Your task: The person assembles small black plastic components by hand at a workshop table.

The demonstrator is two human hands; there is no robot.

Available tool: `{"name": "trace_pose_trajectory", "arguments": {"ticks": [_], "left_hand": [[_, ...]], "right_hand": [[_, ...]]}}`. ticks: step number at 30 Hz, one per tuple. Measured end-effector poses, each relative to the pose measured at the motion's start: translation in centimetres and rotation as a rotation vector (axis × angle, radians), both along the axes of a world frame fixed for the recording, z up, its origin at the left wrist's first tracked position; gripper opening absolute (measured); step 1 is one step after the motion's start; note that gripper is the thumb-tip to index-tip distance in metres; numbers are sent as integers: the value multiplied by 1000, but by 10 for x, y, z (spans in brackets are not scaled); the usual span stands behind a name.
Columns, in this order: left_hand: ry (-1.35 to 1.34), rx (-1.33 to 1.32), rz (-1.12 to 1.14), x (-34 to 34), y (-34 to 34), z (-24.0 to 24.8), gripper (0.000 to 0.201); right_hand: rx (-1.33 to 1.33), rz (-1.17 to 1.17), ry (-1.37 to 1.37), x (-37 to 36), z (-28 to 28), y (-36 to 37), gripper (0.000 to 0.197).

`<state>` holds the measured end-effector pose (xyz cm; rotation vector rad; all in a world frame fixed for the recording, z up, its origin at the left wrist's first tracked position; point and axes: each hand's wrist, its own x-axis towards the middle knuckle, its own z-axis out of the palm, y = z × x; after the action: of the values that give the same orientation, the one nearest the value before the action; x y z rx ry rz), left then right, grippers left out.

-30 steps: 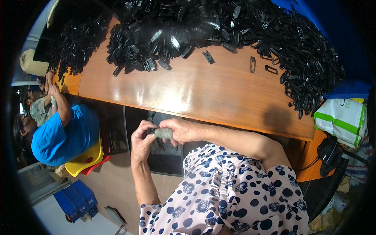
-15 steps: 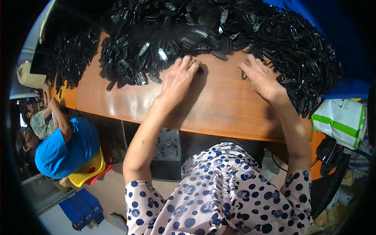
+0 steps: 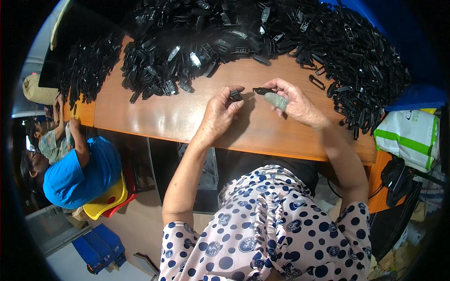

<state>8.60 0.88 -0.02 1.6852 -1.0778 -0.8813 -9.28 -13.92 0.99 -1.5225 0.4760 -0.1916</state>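
Observation:
My left hand (image 3: 218,111) is closed, pinching a small black plastic piece (image 3: 235,95) between thumb and fingers. Facing it across a small gap, my right hand (image 3: 302,108) grips a slim black plastic part (image 3: 263,91) that points left. A grey knitted finger cover (image 3: 277,101) sits on the right thumb. Both hands are over the brown wooden table (image 3: 164,114), in front of a big heap of black plastic parts (image 3: 187,51). Narrow, open black frames (image 3: 368,79) are piled to the right, and one loose frame (image 3: 317,82) lies near my right hand.
Another heap of black parts (image 3: 89,65) lies at the left. A person in a blue shirt (image 3: 82,173) sits there on a yellow and red stool (image 3: 107,200). At the right edge are a white and green bag (image 3: 407,138) and blue sheeting (image 3: 415,98).
Both hands have drawn back from the heaps and come closer together over the table. The right hand has brought a slim black part from the right-hand pile; the left hand's black piece now shows clearly.

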Motion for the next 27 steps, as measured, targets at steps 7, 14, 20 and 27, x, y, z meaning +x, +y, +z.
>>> {"name": "trace_pose_trajectory", "arguments": {"ticks": [7, 14, 20, 27], "left_hand": [[-1, -123, 60, -28, 25, 17, 26], [-156, -175, 90, -44, 33, 27, 24], [-203, -203, 58, -53, 34, 25, 21], [-304, -173, -27, -65, 32, 36, 22]], "right_hand": [[69, -69, -116, -5, 16, 45, 25], [9, -56, -117, -20, 30, 59, 24], [-376, -63, -240, -31, 23, 60, 23], [-339, -66, -61, -38, 13, 63, 16]]}}
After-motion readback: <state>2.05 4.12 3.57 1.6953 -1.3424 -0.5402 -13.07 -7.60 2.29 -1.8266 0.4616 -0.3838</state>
